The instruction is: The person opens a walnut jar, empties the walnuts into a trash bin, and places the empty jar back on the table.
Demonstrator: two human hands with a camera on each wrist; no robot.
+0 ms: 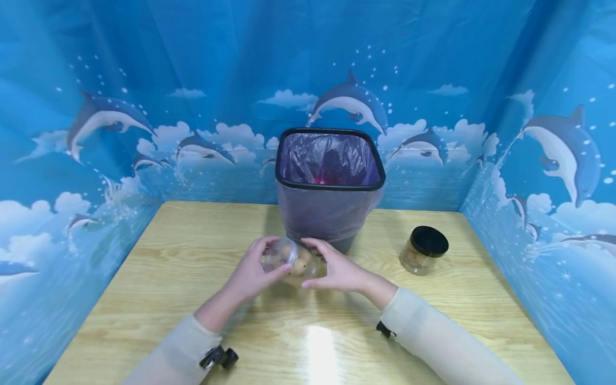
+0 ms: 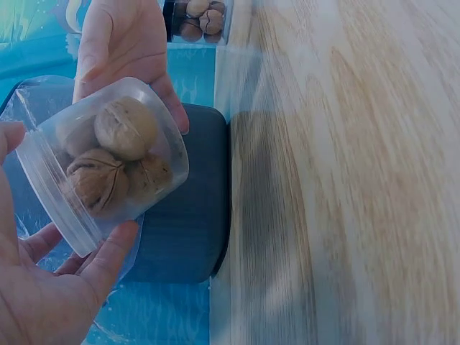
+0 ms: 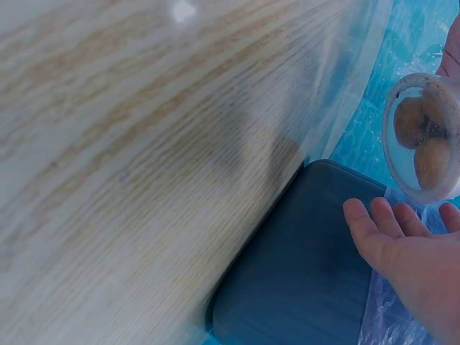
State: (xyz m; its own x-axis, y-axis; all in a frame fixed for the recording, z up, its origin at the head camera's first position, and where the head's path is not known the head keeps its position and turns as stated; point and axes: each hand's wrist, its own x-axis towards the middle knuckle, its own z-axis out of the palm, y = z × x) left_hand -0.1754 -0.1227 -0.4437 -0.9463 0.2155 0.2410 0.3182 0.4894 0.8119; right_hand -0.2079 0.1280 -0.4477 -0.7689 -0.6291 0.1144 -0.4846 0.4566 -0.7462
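Blue sea-print curtains (image 1: pixel 269 48) on 3 sides of a pale wood-grain desk (image 1: pixel 192 256)
They hang at 9, 12 and 3 o'clock, printed with dolphins (image 1: pixel 353 102), white clouds (image 1: pixel 69 203) and pale water (image 1: pixel 423 187); a white patch of light (image 1: pixel 321 350) gleams on the desk at 6 o'clock.

Lined bin (image 1: pixel 320 211): mid far edge of the worktop (image 1: pixel 207 238). Left hand (image 1: pixel 255 271): grips the clear jar (image 1: pixel 297 262) before the bin. Right hand (image 1: pixel 340 270): alongside that jar. Black-lidded jar (image 1: pixel 423 249): near the right edge.
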